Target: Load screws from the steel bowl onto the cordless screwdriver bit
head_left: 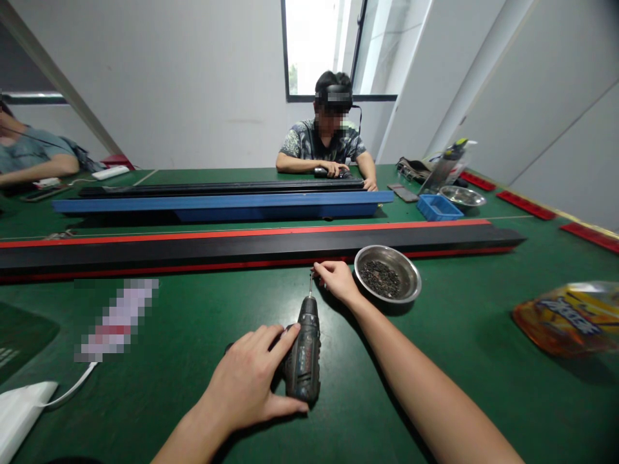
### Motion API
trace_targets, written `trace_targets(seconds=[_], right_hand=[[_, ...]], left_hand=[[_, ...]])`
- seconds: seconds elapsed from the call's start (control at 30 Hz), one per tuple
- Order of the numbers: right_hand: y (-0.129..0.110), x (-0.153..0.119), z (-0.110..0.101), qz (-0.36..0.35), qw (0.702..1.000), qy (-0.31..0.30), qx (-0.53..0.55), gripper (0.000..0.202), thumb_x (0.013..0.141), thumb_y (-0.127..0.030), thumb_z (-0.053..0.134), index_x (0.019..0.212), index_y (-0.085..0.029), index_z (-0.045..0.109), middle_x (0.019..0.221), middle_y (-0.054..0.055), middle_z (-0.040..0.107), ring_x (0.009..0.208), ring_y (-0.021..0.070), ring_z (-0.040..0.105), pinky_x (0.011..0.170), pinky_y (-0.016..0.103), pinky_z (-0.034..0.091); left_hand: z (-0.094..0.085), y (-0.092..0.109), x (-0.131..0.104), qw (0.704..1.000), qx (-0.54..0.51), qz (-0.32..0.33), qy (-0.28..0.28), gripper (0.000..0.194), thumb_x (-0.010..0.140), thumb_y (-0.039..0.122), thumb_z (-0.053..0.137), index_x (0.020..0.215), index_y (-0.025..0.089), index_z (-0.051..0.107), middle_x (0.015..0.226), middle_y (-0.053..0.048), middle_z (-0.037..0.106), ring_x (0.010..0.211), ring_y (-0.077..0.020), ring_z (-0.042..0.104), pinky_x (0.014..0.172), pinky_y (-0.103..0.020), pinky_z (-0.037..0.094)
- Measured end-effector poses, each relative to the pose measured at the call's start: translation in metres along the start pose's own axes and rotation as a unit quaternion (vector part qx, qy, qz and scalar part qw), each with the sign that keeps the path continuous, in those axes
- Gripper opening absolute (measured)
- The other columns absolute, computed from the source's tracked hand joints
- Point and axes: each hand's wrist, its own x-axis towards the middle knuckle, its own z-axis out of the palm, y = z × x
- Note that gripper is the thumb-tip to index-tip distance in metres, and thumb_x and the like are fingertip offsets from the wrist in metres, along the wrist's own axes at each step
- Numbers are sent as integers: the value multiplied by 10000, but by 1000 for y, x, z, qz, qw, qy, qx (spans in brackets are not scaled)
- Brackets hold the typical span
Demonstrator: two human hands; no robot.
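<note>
My left hand (256, 374) is wrapped around a dark cordless drill (305, 361), which lies on its side with its bit pointing away from me. The drill's thin bit (311, 282) ends beside the fingertips of my right hand (336, 278). Those fingers are pinched together at the bit's tip, on a small dark piece that looks like a screw. Just right of that hand stands a round metal bowl (409, 283) with many small dark screws (381, 277) in it. Beyond both hands, a long black and red bar (232, 247) runs across the table.
The green table (464, 361) carries a bottle of orange liquid (565, 319) at right and a white device with a cable (24, 412) at left. Farther back are a blue tray (440, 207), a blue strip (217, 204) and a person (324, 145) holding another drill. A second person (39, 151) sits at far left.
</note>
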Motion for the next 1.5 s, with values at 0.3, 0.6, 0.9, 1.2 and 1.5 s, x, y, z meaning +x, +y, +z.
trace_targets(seconds=[0.3,0.6,0.9,1.2,1.5], right_hand=[[-1,-1,0,16,1000,12,8,408,943,-462,593,799,-133,786,612,54,692,524,164,624,507,246,424],[-1,-2,3,7,997,-2,71,368,927,-458,615,981,-143,798,865,88,769,573,143,651,483,218,447],[0,-3,3,1,996,-14,94,431,938,-521,607,1003,-143,804,864,84,761,583,143,642,478,220,429],[-5,-7,0,-23,999,-8,22,485,955,-550,580,878,-134,818,665,61,713,575,172,635,521,243,432],[-5,-7,0,-56,998,-3,-20,420,940,-490,591,842,-146,810,648,50,705,600,180,633,564,255,438]], left_hand=[[1,0,1,1000,-1,-2,-4,1143,659,754,848,1570,216,415,1365,-164,626,1148,-371,647,965,-514,555],[0,0,1,1000,-4,-2,1,1142,650,747,857,1568,234,413,1360,-158,632,1139,-368,650,961,-510,555],[-1,1,1,1000,-5,-6,-3,1149,640,738,868,1567,235,414,1363,-159,629,1134,-367,648,957,-511,554],[-2,2,0,1000,-7,-6,1,1142,640,739,867,1567,244,420,1350,-155,639,1127,-367,655,954,-510,558],[-2,3,2,1000,-10,-10,-7,1143,635,723,880,1562,232,427,1363,-157,630,1132,-366,647,959,-517,558]])
